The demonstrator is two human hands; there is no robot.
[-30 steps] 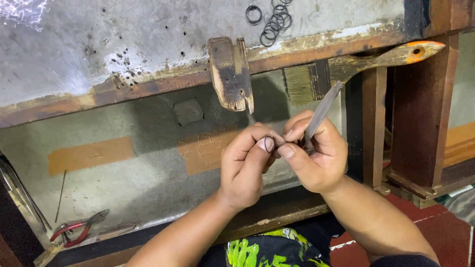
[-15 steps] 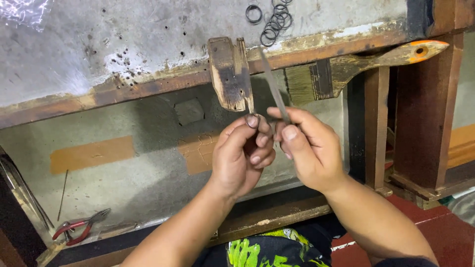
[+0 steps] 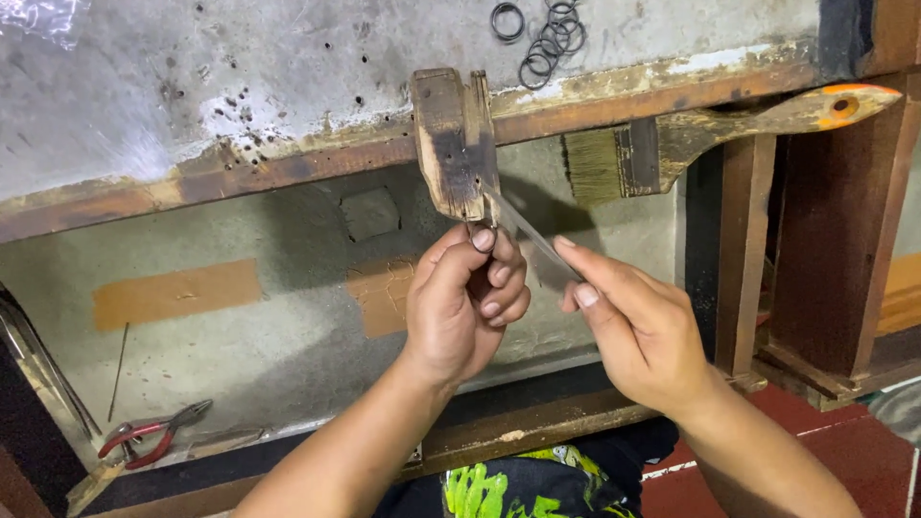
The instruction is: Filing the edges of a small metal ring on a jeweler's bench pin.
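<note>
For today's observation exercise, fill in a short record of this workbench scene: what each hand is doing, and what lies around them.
left hand: pinches a small metal ring at the fingertips
right hand: holds a flat metal file, tip at the ring
above hands: worn wooden block fixed to the bench edge
upper right: paintbrush with orange-tipped handle
top: loose metal rings
lower left: red-handled pliers

1. Two bare hands: the left hand [image 3: 460, 307] and the right hand [image 3: 638, 326].
2. One flat metal file [image 3: 532, 240], held between them.
3. One small ring [image 3: 482, 237] at the left fingertips.
4. One wooden block [image 3: 451, 139] at 12 o'clock.
5. One paintbrush [image 3: 710, 134] at 1 o'clock.
6. One cluster of dark rings [image 3: 542, 34], too overlapped to count exactly.
7. One pair of red-handled pliers [image 3: 149, 436] at 8 o'clock.
</note>
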